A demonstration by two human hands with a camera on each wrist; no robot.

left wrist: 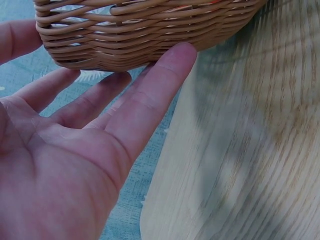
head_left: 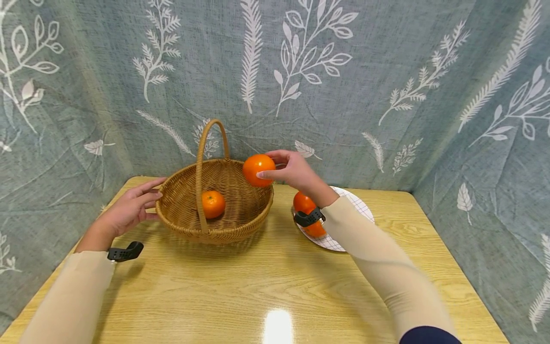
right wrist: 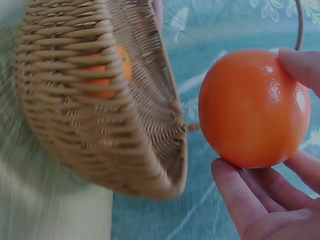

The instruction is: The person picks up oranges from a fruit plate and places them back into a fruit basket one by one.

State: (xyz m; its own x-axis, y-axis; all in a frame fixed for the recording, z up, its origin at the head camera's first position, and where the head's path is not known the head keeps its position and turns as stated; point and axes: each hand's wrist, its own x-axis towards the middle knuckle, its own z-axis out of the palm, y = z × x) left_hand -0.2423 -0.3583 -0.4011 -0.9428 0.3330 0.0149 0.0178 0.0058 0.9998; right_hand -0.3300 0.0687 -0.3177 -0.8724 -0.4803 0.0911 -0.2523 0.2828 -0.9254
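1 glossy orange (right wrist: 252, 110), nearest the right-wrist camera, is pinched in the right hand (head_left: 296, 169) beside a wicker basket (head_left: 253, 225); the left hand (head_left: 135, 205), fingers extended, touches its side, probably steadying it. Inside: another orange (head_left: 213, 205). Rightward, 2 fruits (head_left: 303, 202) share a plate (head_left: 358, 203).

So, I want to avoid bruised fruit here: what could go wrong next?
The glossy round orange fruit could slip: the right hand holds it up near the rim of the brown woven wicker basket, so it might hit that edge. The basket might shift if bumped, since the left hand seems to touch only one side. The black wrist strap looks close to two round orange fruits on the white grid-patterned plate; drawing back could knock one.
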